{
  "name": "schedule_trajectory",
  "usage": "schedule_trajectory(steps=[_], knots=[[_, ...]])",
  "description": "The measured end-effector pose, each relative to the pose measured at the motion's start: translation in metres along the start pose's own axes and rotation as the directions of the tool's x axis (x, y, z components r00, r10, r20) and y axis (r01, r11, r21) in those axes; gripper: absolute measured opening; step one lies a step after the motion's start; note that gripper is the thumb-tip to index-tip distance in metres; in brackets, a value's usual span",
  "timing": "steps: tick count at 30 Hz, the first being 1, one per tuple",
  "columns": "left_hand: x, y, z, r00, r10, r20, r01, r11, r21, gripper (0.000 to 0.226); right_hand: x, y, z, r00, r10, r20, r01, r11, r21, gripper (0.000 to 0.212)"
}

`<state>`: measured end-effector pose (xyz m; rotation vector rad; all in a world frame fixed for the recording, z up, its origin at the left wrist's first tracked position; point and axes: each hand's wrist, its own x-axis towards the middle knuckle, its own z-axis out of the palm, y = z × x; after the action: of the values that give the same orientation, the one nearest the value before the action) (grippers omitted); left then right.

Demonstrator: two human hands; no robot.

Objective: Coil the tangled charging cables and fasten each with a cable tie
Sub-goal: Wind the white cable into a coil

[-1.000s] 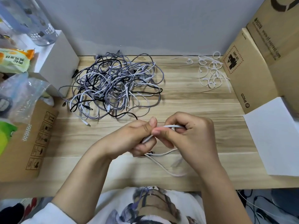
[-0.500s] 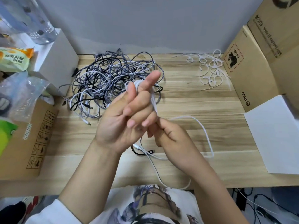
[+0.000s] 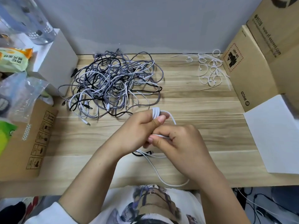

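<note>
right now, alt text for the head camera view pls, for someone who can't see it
A person's left hand and right hand wind a white cable into a small coil above a wooden desk, its loose end trailing toward the near edge. A tangled pile of cables lies behind on the left, white cable ties on the right.

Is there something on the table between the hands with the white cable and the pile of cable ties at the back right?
Nothing visible. Both the left hand and the right hand hold the white cable; only bare table lies between them and the cable ties.
</note>
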<state>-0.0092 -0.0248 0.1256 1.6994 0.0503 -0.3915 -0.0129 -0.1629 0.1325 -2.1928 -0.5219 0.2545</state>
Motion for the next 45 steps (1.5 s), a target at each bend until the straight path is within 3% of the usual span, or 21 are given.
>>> schedule_trajectory(steps=[3,6,9,13,16,18,20,22,23,25,28,30,33,37,39,42,45], knots=[[-0.003,0.006,-0.002,0.996,-0.012,0.090,0.012,1.000,-0.001,0.049,0.001,0.000,0.000,0.998,-0.039,-0.054,0.042,0.998,0.057,0.025],[-0.006,0.004,-0.008,0.979,-0.033,0.203,0.023,0.998,0.053,0.072,0.000,0.000,-0.008,0.973,-0.049,-0.226,0.063,0.997,0.053,0.028],[-0.011,0.002,-0.016,0.893,-0.053,0.447,0.151,0.971,-0.187,0.066,0.001,-0.003,-0.015,0.959,-0.008,-0.284,0.069,0.977,0.203,0.026],[-0.010,0.001,-0.025,0.724,0.229,0.651,0.257,0.786,-0.563,0.050,0.006,-0.001,-0.011,0.980,0.017,-0.200,0.084,0.870,0.486,0.025],[-0.009,0.003,-0.023,0.620,0.478,0.622,0.288,0.599,-0.747,0.042,0.010,0.004,-0.006,0.987,0.012,-0.159,0.071,0.858,0.508,0.036],[-0.012,0.010,-0.023,0.639,0.584,0.500,0.292,0.418,-0.860,0.033,0.010,0.008,-0.001,0.993,0.037,-0.115,0.025,0.870,0.493,0.041],[-0.011,0.016,-0.026,0.752,0.579,0.316,0.219,0.232,-0.948,0.025,0.008,0.011,0.007,0.999,0.052,-0.016,-0.042,0.915,0.400,0.042],[-0.007,0.020,-0.030,0.858,0.490,0.152,0.078,0.169,-0.983,0.025,0.004,0.009,0.015,0.995,0.043,0.090,-0.067,0.957,0.283,0.040],[-0.004,0.020,-0.028,0.902,0.424,0.084,-0.007,0.208,-0.978,0.028,0.003,0.006,0.018,0.993,0.036,0.116,-0.063,0.971,0.230,0.039],[0.000,0.017,-0.020,0.962,0.268,-0.062,-0.174,0.418,-0.891,0.035,0.001,0.000,0.020,0.993,0.028,0.117,-0.040,0.994,0.104,0.040],[0.001,0.007,-0.013,0.961,0.166,-0.220,-0.271,0.713,-0.647,0.030,0.000,-0.002,0.016,0.997,0.024,0.076,-0.024,1.000,0.005,0.038],[0.000,0.002,-0.013,0.964,0.171,-0.202,-0.252,0.826,-0.504,0.024,-0.002,-0.001,0.012,0.999,0.006,0.034,-0.007,0.999,0.046,0.038],[-0.003,0.000,-0.017,0.992,0.091,-0.086,-0.114,0.940,-0.321,0.025,-0.004,-0.003,0.005,0.998,-0.030,-0.055,0.034,0.996,0.085,0.035],[-0.009,-0.001,-0.017,0.990,0.070,0.122,-0.056,0.992,-0.111,0.021,-0.003,-0.006,-0.002,0.991,-0.087,-0.103,0.104,0.980,0.170,0.030],[-0.011,0.000,-0.020,0.975,0.045,0.219,-0.028,0.996,-0.080,0.037,-0.003,-0.004,-0.007,0.979,-0.074,-0.188,0.113,0.971,0.209,0.025],[-0.016,-0.001,-0.027,0.883,0.038,0.468,0.068,0.976,-0.208,0.052,-0.001,0.000,-0.016,0.956,0.007,-0.295,0.088,0.948,0.306,0.021],[-0.019,-0.002,-0.031,0.755,0.200,0.625,0.165,0.864,-0.476,0.048,0.003,0.004,-0.019,0.962,0.044,-0.271,0.066,0.921,0.384,0.017]])
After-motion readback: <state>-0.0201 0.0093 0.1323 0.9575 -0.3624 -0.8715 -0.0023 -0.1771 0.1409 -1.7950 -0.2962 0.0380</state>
